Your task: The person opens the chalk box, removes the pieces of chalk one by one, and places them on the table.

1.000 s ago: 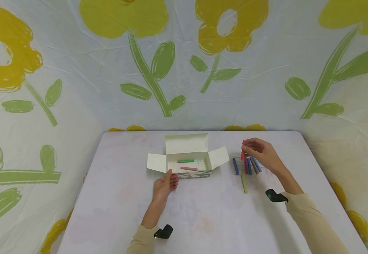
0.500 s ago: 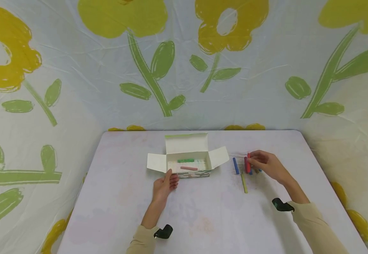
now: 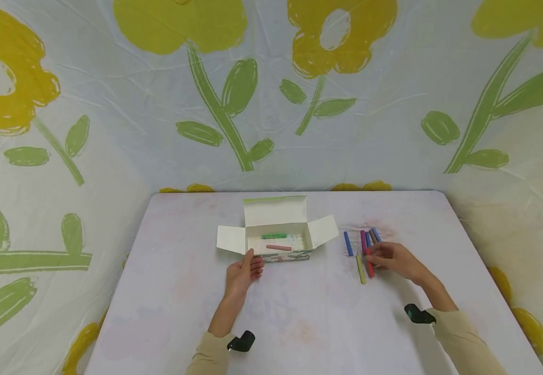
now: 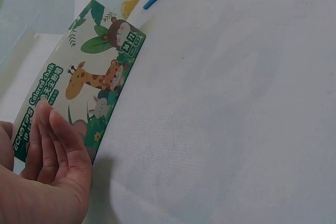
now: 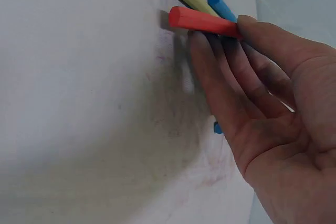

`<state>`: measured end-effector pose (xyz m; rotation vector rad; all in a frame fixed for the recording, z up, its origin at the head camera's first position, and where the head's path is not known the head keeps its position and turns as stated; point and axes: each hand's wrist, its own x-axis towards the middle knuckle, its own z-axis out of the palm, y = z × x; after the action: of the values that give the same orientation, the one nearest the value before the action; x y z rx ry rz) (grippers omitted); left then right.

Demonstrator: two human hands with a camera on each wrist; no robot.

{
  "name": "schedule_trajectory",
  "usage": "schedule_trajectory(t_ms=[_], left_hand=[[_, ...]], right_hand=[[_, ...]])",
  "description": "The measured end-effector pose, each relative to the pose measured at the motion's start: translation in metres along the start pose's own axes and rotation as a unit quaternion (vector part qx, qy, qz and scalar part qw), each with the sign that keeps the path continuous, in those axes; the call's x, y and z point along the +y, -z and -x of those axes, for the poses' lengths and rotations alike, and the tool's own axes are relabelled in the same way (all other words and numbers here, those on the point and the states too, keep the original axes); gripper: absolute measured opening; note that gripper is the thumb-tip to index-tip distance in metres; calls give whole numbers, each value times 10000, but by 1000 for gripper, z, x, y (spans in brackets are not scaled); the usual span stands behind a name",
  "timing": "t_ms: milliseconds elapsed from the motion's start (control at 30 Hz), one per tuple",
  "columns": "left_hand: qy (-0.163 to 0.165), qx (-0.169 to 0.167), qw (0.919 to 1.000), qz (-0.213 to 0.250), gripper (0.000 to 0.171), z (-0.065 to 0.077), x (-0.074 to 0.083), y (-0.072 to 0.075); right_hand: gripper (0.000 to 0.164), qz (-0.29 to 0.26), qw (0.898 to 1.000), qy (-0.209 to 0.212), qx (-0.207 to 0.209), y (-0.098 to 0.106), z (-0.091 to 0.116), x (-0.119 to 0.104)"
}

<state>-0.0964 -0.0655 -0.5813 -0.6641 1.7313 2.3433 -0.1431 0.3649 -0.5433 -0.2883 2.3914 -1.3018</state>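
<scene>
Visibly one box [image 3: 286, 258], nine chalks [image 3: 370, 269]

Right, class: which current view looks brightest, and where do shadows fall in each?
Head: brightest, soft shadow on the table by the right sleeve; left wrist: dimmer, small shadow beside the left hand; right wrist: dim, broad soft shadow beside the right hand.

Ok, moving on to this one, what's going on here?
A person's right hand pinches a red chalk stick close to a loose group of other sticks on the table; whether it touches the tabletop is hard to tell. The left hand holds the near wall of an open chalk box. Inside, a green stick and a pink stick are visible.
</scene>
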Motion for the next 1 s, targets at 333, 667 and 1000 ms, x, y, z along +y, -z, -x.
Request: schedule_trajectory(t_ms=[333, 667, 1000], left_hand=[[-9, 0, 10000, -37, 51, 2, 1, -1], [-17, 61, 10000, -2, 50, 2, 1, -1], [-25, 5, 10000, 68, 49, 3, 0, -1]], right_hand=[[22, 696, 9974, 210, 15, -10, -3, 4], [13, 1144, 9917, 582, 118, -6, -6, -15], [14, 1203, 9841, 1182, 552, 5, -13, -42]])
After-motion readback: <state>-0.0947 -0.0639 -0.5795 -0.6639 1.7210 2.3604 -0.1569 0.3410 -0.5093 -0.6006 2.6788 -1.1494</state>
